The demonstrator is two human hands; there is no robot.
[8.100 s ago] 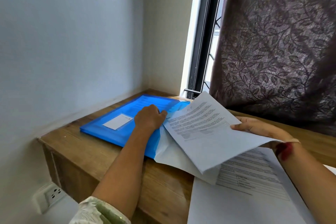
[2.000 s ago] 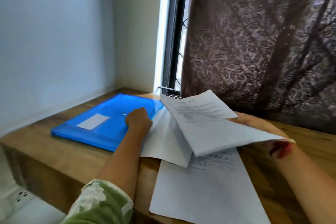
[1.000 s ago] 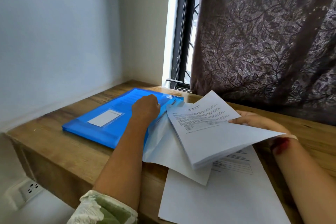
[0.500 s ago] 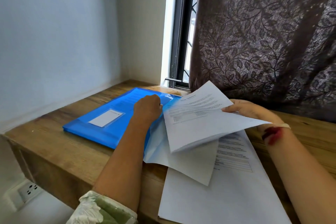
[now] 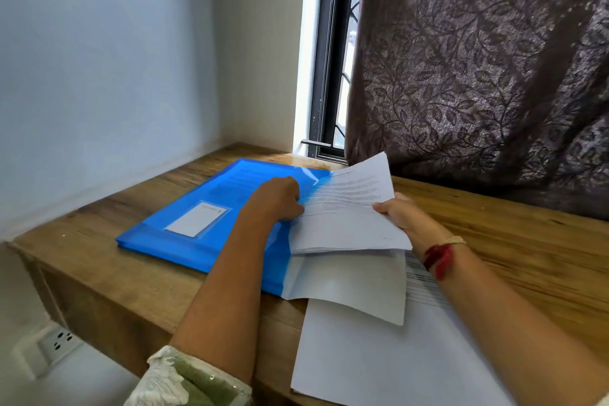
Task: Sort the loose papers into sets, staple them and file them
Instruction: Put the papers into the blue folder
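Observation:
A blue plastic file folder [image 5: 211, 208] with a white label lies on the wooden desk [image 5: 514, 241]. My left hand [image 5: 280, 198] grips the folder's translucent flap at its right end and holds it up. My right hand [image 5: 398, 212] holds a set of printed papers [image 5: 349, 217] by its right edge, with the set's left end under the lifted flap at the folder's mouth. A blank white sheet [image 5: 356, 287] sticks out of the folder below that set.
More printed sheets [image 5: 379, 356] lie on the desk near the front edge, partly under my right forearm. A dark patterned curtain [image 5: 478, 59] hangs behind the desk, beside a window frame [image 5: 326, 76]. A wall socket [image 5: 59, 339] sits low on the left.
The right hand has lowered the paper set and pushed it left, so its end now lies under the folder's flap. The left hand stays on the flap.

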